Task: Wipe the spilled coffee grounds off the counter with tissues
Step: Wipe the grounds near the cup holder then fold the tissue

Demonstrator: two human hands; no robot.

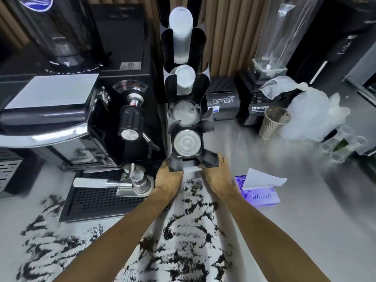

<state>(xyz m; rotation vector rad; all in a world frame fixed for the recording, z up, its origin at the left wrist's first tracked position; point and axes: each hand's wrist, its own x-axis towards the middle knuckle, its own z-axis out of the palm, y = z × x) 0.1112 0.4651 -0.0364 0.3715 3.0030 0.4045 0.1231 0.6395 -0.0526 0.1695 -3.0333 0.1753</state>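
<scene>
Dark coffee grounds [189, 224] lie scattered over the grey counter [295, 231], from the front left to the middle between my forearms. A purple tissue box [262, 195] with a white tissue sticking up sits to the right of my right hand. My left hand [167, 178] grips the lower left side of the tall black cup-and-lid holder [189, 127]. My right hand [217, 176] holds its lower right side. Both hands are closed around the holder's base, and my fingertips are hidden behind it.
A black espresso machine [81, 110] with a drip tray [97, 198] and a steel portafilter [130, 184] stands at the left. A receipt printer [223, 100], a blender [264, 78], a metal cup [272, 123], a plastic bag [313, 117] and glasses [343, 145] stand at the back right.
</scene>
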